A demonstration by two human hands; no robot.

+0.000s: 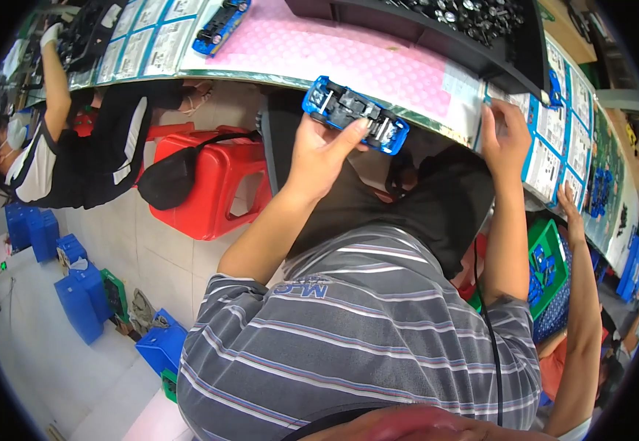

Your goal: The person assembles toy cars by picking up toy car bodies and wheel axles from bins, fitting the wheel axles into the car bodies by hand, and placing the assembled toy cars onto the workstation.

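Observation:
My left hand (319, 151) grips a blue toy car (355, 114), held over my lap just off the table edge. Its underside faces up, showing a black and silver chassis. The thumb presses on the chassis while the other fingers are partly hidden beneath the car. At the table edge to the right, my right hand (505, 140) rests with bent fingers and the thumb apart; nothing shows in it. Another blue toy car (220, 28) lies on the table at the far left, its dark underside showing.
A black bin (437, 37) of small shiny black parts stands beyond the pink sheet (312, 55). A blue part (554, 90) sits by its right corner. Co-workers are at both sides, one person's arm (584, 294) reaching in on the right. A red stool (213, 184) stands left of me.

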